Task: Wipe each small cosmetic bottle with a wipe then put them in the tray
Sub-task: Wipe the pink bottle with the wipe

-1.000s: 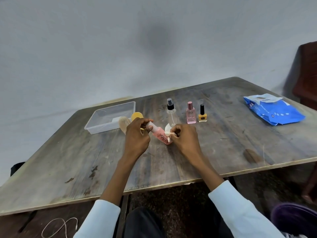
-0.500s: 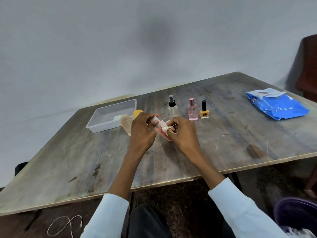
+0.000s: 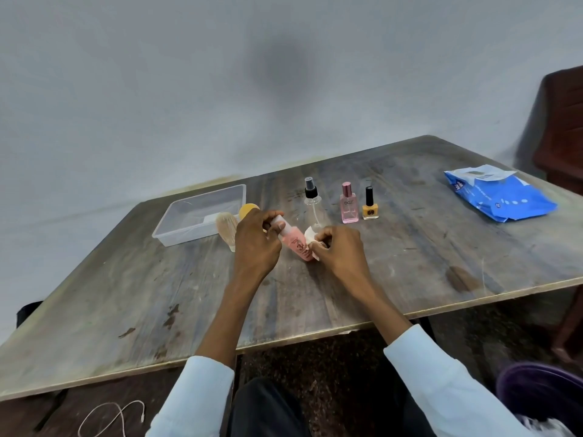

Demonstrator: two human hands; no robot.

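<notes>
My left hand (image 3: 257, 239) grips the white cap end of a small pink bottle (image 3: 296, 246), held tilted just above the table. My right hand (image 3: 339, 250) pinches a white wipe (image 3: 310, 236) against the bottle's lower end. Behind them stand a clear spray bottle (image 3: 312, 203) with a black nozzle, a pink perfume bottle (image 3: 348, 205) and a yellow nail polish bottle (image 3: 369, 205). The clear plastic tray (image 3: 202, 212) lies at the left. A beige ribbed bottle (image 3: 227, 230) and a yellow-capped one (image 3: 247, 210) stand next to the tray, partly hidden by my left hand.
A blue pack of wipes (image 3: 498, 193) lies at the table's far right. A dark wooden chair (image 3: 561, 127) stands beyond it. A white cable (image 3: 110, 414) lies on the floor below the table's (image 3: 410, 263) front edge.
The bottle has tilted so more of its pink body shows. My right hand with the wipe has slid down toward the bottle's lower end.
</notes>
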